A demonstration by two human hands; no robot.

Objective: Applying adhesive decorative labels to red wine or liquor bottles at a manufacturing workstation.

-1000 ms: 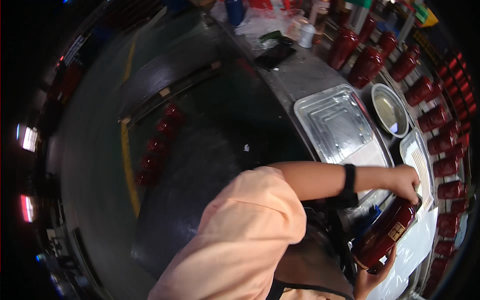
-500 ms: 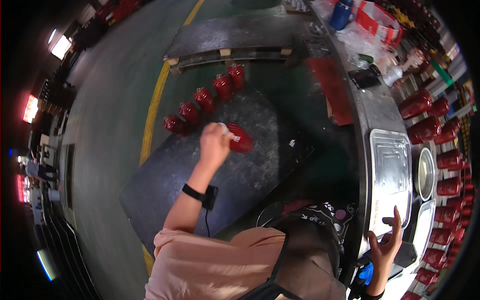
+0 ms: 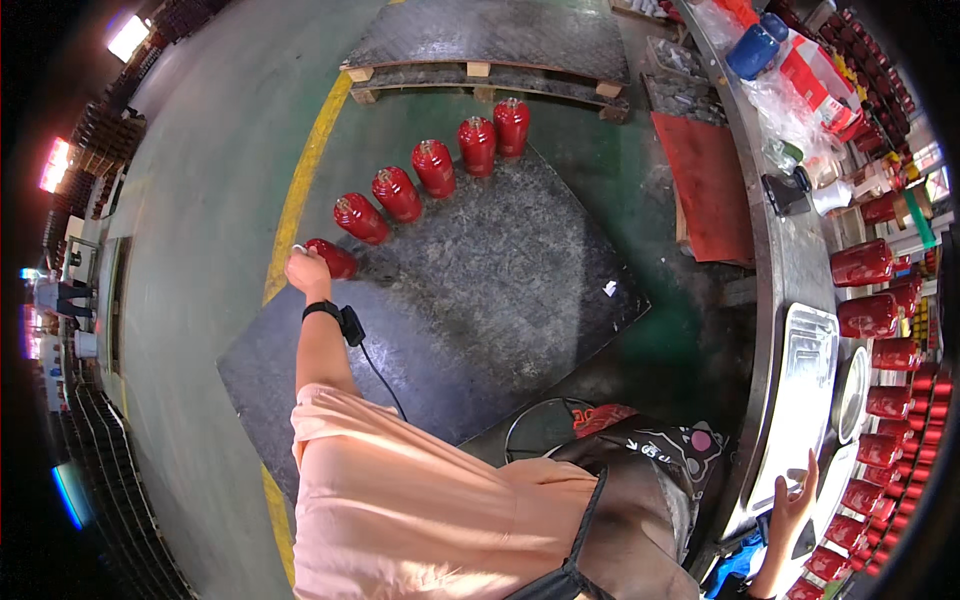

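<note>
My left hand (image 3: pixel 306 274) is closed around the neck end of a red fire extinguisher cylinder (image 3: pixel 332 258). This cylinder is at the near left end of a curved row of similar red cylinders (image 3: pixel 397 194) along the far left edge of a dark, scuffed board (image 3: pixel 480 290). Whether its base rests on the board, I cannot tell. A black strap with a small box and cable circles my left wrist. On the right, my right hand (image 3: pixel 793 510) has its fingers apart and holds nothing, beside a shallow metal tray (image 3: pixel 790 400) on the workbench.
The workbench (image 3: pixel 765 240) runs down my right side, carrying a round pan (image 3: pixel 852 395), a blue bottle (image 3: pixel 757 45) and plastic bags. Many more red cylinders (image 3: pixel 890 400) stand beyond it. Ahead are a pallet (image 3: pixel 480 50) and a red board (image 3: pixel 705 190).
My left hand has carried the red cylinder left, from over the middle of the board to the row's near left end. My right hand has stayed open by the bench.
</note>
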